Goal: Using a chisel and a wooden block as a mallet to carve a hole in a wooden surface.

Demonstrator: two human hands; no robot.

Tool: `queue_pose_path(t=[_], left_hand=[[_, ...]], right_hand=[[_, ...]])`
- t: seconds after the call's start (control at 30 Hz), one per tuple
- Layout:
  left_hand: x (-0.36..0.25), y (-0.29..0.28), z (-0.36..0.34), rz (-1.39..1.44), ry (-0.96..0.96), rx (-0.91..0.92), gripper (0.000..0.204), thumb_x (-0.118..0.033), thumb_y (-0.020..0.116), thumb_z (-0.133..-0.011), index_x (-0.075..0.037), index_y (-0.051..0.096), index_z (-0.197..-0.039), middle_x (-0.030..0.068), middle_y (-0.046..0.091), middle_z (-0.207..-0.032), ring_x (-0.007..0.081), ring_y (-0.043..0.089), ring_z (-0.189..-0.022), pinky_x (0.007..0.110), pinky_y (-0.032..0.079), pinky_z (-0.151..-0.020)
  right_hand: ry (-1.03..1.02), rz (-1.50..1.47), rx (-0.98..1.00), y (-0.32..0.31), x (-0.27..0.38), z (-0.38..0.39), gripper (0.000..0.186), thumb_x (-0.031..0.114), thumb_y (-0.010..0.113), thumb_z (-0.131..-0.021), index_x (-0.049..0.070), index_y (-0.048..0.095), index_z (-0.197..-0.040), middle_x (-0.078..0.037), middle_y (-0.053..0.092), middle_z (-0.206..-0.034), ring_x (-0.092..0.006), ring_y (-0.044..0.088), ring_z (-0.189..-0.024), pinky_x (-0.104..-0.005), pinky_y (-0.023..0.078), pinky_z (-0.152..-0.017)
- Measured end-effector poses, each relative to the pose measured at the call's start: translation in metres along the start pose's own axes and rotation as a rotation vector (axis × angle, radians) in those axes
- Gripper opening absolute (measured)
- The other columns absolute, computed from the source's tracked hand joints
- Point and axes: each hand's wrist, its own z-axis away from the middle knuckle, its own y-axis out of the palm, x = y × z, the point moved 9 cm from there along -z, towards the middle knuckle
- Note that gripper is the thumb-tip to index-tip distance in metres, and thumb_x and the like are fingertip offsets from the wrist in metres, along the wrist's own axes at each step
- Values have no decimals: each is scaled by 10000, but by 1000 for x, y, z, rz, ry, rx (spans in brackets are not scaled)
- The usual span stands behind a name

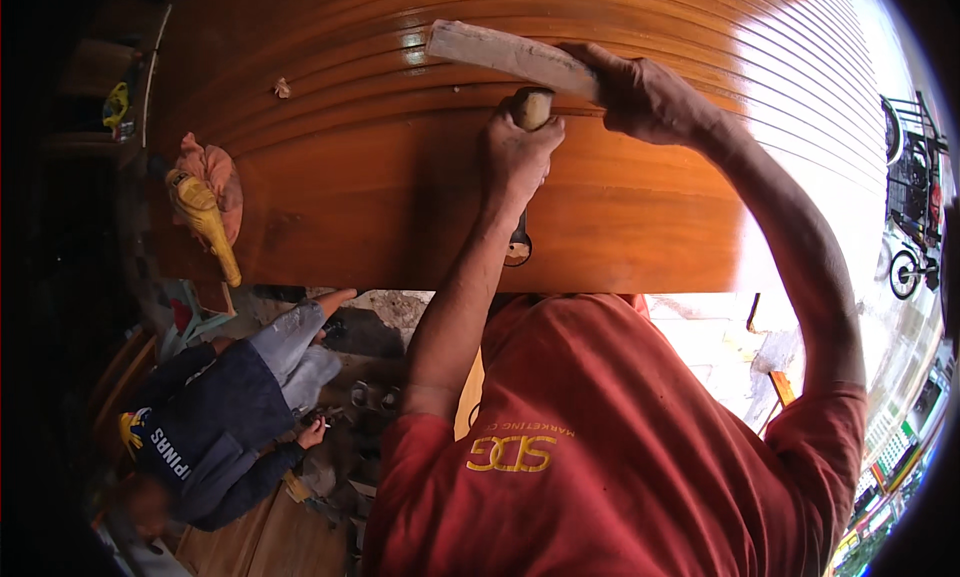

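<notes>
My left hand (518,152) is closed around a tool with a pale, rounded wooden handle end (535,109); a dark part with a tan patch (518,247) shows below it, behind my wrist, on the varnished orange-brown wooden panel (640,222). My right hand (640,102) grips one end of a long pale wooden bar (500,52), held across the panel just above and to the right of the handle. The panel has many parallel grooves across its far part and a plain band near me. I cannot tell whether the bar touches the handle.
A yellow tool (205,212) lies on a pink cloth (215,162) at the panel's left. A small crumpled scrap (282,87) lies on the grooves. Another person (220,417) in a dark top is low down at the left. A motorbike (910,257) stands at the far right.
</notes>
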Motion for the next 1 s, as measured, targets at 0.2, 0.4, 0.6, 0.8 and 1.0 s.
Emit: queue_pose_path(t=[0.2,0.4,0.6,0.8,1.0], left_hand=[[-5,-5,6,35,37,-42,216,-122,762,-906,-54,634,-1067,-40,576,-709,34,476,-472,246,382,-411],[-7,-13,19,-2,21,-79,223,-120,778,-900,-61,639,-1064,-21,589,-712,39,477,-473,251,393,-415],[-50,-79,66,671,276,147,164,-79,752,-934,-58,631,-1042,0,597,-720,53,500,-468,252,385,-393],[-51,-23,34,208,240,-32,239,-53,740,-950,-52,617,-1155,-12,598,-753,36,488,-471,233,378,-387],[-21,-26,8,169,68,-57,257,-73,730,-969,-58,623,-1202,-26,598,-720,27,479,-448,229,369,-367]], right_hand=[[-563,-1506,-525,-83,-70,41,636,197,763,-918,170,476,-1485,-179,636,-1189,-224,682,-971,-413,607,-798],[-150,-1024,-287,-92,36,50,777,180,743,-898,189,416,-1602,-183,743,-1134,-355,742,-1014,-493,612,-919],[266,-1605,-626,-57,-44,71,860,150,826,-835,107,412,-1588,-111,673,-1121,-246,654,-1012,-377,568,-859],[179,-1593,-568,-106,-46,108,913,116,867,-724,16,459,-1535,-121,582,-1399,-242,492,-1361,-385,359,-1165],[234,-1548,-580,-100,-57,118,928,150,869,-733,10,445,-1546,-127,581,-1393,-248,487,-1366,-391,353,-1168]])
